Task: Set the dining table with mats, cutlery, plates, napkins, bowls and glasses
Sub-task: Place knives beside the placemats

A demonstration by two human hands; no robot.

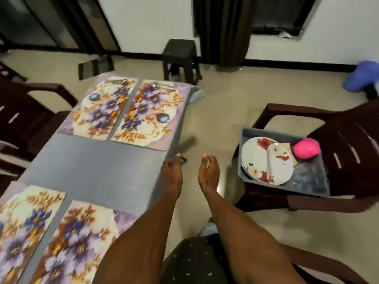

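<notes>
The dining table (98,167) has a grey cloth. Two floral mats (106,111) (147,113) lie side by side at its far end, each with cutlery (119,81) (162,86) on its far edge. Two more floral mats (24,226) (75,242) lie at the near end. My left hand (173,173) hovers over the table's right edge, empty, fingers loosely curled. My right hand (208,173) hangs beside it over the floor, also empty. A grey bin (307,187) on a chair to the right holds floral plates (266,160), a pink bowl (306,149) and glasses (307,177).
A dark brown chair (344,148) carries the bin on the right. Another chair (24,119) stands left of the table, and one (320,267) is close by my legs. A dark stool (180,58) and a curtain stand at the far wall.
</notes>
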